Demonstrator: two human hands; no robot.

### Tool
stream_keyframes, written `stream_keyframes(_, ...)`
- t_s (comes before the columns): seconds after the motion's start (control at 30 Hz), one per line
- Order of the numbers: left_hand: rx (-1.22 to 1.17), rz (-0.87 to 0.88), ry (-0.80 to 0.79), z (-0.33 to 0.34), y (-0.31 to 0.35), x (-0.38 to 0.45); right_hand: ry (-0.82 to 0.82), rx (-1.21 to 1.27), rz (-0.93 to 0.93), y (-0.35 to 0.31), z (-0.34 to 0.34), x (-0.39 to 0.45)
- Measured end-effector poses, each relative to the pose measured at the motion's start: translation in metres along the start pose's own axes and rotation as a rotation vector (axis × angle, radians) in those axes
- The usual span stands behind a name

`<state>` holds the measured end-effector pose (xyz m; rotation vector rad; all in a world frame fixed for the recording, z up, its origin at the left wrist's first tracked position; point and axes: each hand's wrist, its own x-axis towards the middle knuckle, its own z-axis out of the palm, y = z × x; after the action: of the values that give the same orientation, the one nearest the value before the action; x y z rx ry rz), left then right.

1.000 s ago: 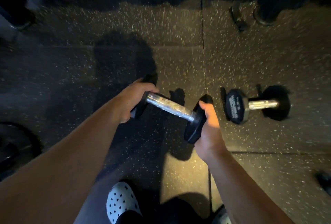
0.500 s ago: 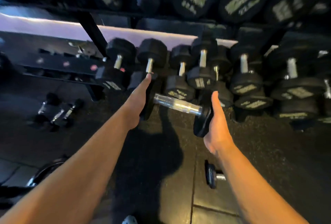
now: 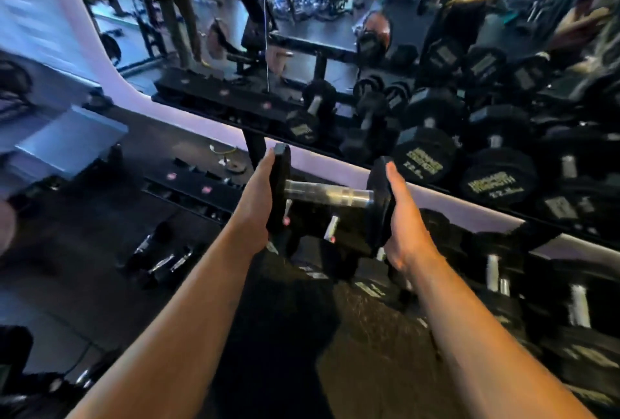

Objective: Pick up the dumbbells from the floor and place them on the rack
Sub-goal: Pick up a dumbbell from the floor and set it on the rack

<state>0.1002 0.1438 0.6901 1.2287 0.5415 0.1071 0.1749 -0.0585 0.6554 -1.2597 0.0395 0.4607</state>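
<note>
Head view: left hand (image 3: 256, 204) and right hand (image 3: 401, 214) press the dumbbell (image 3: 328, 192) ends; rack (image 3: 235, 100) blurred.

Black dumbbell (image 3: 330, 195) mid-frame, chrome handle roughly horizontal, slightly lower at right, flat black heads at both ends, held in the air in front of the rack (image 3: 231, 100). Rack black, tiered, running from centre-left up toward right edge; left stretch of upper tier bare, right part packed with black dumbbells with pale lettering. Lower tier partly hidden, more dumbbells lower right. Small dumbbells (image 3: 161, 256) lying on dark floor, lower left of centre, chrome handles, blurred.
</note>
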Motion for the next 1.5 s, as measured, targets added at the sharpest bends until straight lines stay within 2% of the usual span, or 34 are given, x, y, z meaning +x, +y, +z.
stream_keyframes(0.2, -0.029, 0.072, 0.070, -0.031, 0.054, 0.077, -0.023, -0.039, -0.031, -0.031, 0.063, 0.080)
stream_keyframes(0.5, -0.068, 0.113, 0.227, -0.062, 0.089, 0.203, -0.237, -0.138, -0.038, -0.055, 0.125, 0.240)
stream_keyframes(0.67, -0.154, 0.194, 0.339, -0.062, 0.117, 0.282, -0.327, -0.165, 0.001, -0.076, 0.155, 0.344)
stream_keyframes(0.8, -0.244, 0.194, 0.399, -0.065, 0.142, 0.335, -0.371, -0.256, 0.049, -0.095, 0.184, 0.419)
stream_keyframes(1.07, -0.353, 0.223, 0.533, -0.083, 0.173, 0.432, -0.459, -0.319, 0.032, -0.129, 0.257, 0.525)
stream_keyframes(1.23, -0.398, 0.247, 0.537, -0.117, 0.184, 0.510, -0.471, -0.464, -0.030, -0.134, 0.301, 0.591)
stream_keyframes(1.33, -0.393, 0.259, 0.556, -0.153, 0.187, 0.570, -0.472, -0.446, -0.060, -0.128, 0.337, 0.638)
stream_keyframes(1.5, -0.419, 0.229, 0.587, -0.222, 0.200, 0.664, -0.527, -0.452, 0.020, -0.104, 0.412, 0.728)
